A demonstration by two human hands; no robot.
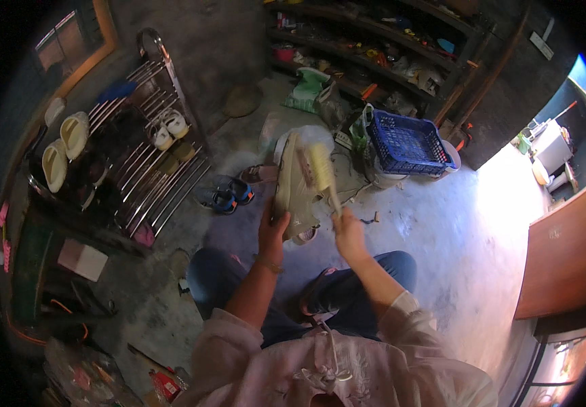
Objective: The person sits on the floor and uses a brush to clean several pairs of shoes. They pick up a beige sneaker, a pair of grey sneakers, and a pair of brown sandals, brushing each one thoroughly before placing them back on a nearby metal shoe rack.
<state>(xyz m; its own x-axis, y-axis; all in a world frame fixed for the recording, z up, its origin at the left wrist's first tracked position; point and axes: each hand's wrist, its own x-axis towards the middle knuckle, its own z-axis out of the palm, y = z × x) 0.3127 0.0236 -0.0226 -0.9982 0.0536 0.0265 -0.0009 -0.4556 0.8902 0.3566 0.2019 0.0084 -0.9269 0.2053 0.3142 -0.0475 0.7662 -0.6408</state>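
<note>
My left hand (274,231) grips a beige shoe (293,191) near one end and holds it up in front of my knees. The shoe is tilted lengthwise, its far end pointing away from me. In my right hand (349,234) is the handle of a brush (322,168) with pale yellow bristles. The bristles lie along the right side of the shoe; blur hides whether they touch it. Partly hidden below the held shoe, another shoe (306,235) rests on the floor.
A metal shoe rack (158,173) with several shoes stands at the left. Dark sneakers (224,194) and a brownish shoe (258,174) sit on the concrete floor (425,244). A blue plastic basket (410,145) is at the right, before cluttered shelves (364,51). A doorway lets in bright light.
</note>
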